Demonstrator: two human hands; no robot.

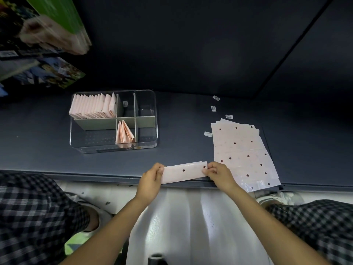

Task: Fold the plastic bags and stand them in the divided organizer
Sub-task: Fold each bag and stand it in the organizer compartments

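Note:
A pale pink plastic bag with dark dots (183,172), folded into a long strip, lies at the front edge of the dark table. My left hand (152,178) pinches its left end and my right hand (217,174) pinches its right end. A stack of flat dotted bags (244,150) lies to the right of my right hand. The clear divided organizer (149,92) stands further back on the left. Several folded bags (91,106) stand in its back left compartment, and a few more folded bags (125,133) stand in its front middle compartment.
Small white labels (213,108) are scattered on the table (181,131) behind the flat stack. Books and packets (49,25) fill the upper left corner. My legs in checked fabric (38,217) flank a white surface below the table edge.

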